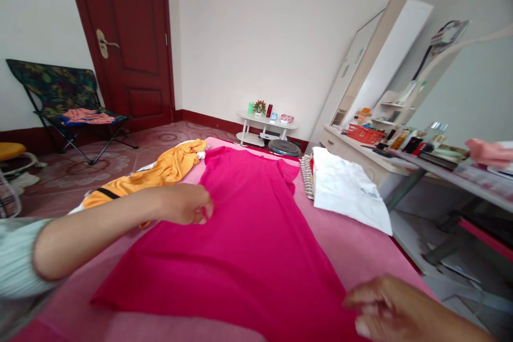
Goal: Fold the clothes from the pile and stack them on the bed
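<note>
A long magenta short-sleeved top point(248, 224) lies spread out on the pink-covered bed point(340, 235), its neck end away from me and its wide hem toward me. Over its left side is my left hand point(188, 204), palm down, with loosely bent fingers and no cloth visibly lifted in them. At the near right corner of the hem, my right hand point(385, 302) is slightly blurred. Its thumb and fingers are apart, the fingertips beside or on the cloth edge; contact is unclear. A crumpled yellow garment point(160, 171) lies left of the top, partly behind my left forearm.
Folded white clothing point(344, 181) rests at the bed's right edge, beside a striped folded piece point(306, 176). A dressing table point(360, 152) with bottles and a red basket point(364, 133) stands right. A folding chair point(60, 91) and low white stand point(252, 139) are beyond the bed.
</note>
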`<state>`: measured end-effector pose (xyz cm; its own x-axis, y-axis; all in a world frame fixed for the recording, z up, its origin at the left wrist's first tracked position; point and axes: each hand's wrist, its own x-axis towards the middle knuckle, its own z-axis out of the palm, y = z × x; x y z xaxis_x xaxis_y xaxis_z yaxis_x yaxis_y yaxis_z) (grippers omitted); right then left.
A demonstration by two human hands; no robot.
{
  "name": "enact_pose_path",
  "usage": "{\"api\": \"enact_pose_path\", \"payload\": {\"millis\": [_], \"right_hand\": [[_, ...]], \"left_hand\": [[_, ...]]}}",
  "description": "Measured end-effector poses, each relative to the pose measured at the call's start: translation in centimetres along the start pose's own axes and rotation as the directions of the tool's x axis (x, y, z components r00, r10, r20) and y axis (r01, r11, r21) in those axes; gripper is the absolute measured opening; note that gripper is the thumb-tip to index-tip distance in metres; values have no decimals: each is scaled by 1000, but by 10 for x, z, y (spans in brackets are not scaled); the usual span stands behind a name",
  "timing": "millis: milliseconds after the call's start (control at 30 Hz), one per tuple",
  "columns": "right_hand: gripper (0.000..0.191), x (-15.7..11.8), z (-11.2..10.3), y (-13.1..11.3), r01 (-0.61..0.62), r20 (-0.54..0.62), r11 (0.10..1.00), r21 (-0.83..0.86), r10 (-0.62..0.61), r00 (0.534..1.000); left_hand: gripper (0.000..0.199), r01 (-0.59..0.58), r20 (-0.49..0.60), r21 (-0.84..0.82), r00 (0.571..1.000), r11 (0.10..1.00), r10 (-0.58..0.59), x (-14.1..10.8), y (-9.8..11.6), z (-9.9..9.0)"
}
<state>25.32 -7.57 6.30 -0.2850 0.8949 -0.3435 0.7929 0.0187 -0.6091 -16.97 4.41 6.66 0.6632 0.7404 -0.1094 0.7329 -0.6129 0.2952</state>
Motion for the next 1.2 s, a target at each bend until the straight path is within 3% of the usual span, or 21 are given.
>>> {"api": "enact_pose_path", "payload": {"millis": [100,267,367,467,567,633,733,833,900,1000,1100,1200], "right_hand": [[33,49,-24,-16,125,-109,984,-128,-139,984],[24,154,-30,-30,198,-346,943,-267,-286,894],[30,212,-25,-26,111,-428,887,-448,-322,844],[40,255,-25,-21,38,-405,857,-513,-281,870],[54,272,-36,-20,-85,-396,829,-552,-171,902],[63,270,-48,-20,-255,-463,767,-589,-62,884],[50,260,-65,-20,-435,-546,589,-681,-13,837],[34,257,-72,-24,-455,-558,493,-742,-77,826],[32,263,-71,-29,-429,-567,513,-744,-145,811],[34,283,-64,-35,-326,-573,654,-683,-204,794],[38,309,-59,-32,-229,-558,785,-575,-172,812],[34,330,-65,-22,-207,-527,807,-553,-147,837]], "left_hand": [[27,-32,-120,34,992,999,35,47,9,11],[47,45,-342,-21,938,999,-50,114,20,64],[53,107,-390,-40,914,993,-114,129,14,91],[53,110,-390,-38,913,993,-117,130,8,101],[54,107,-390,-39,914,994,-114,127,6,98],[54,112,-389,-40,914,993,-119,126,8,96],[54,125,-381,-30,916,992,-127,127,10,96],[54,139,-376,-22,916,990,-137,127,12,97],[54,141,-376,-24,916,990,-140,127,12,97],[53,134,-382,-30,914,991,-135,127,12,97],[54,134,-380,-31,915,991,-136,127,12,96],[54,143,-367,-36,919,989,-146,126,13,96]]}}
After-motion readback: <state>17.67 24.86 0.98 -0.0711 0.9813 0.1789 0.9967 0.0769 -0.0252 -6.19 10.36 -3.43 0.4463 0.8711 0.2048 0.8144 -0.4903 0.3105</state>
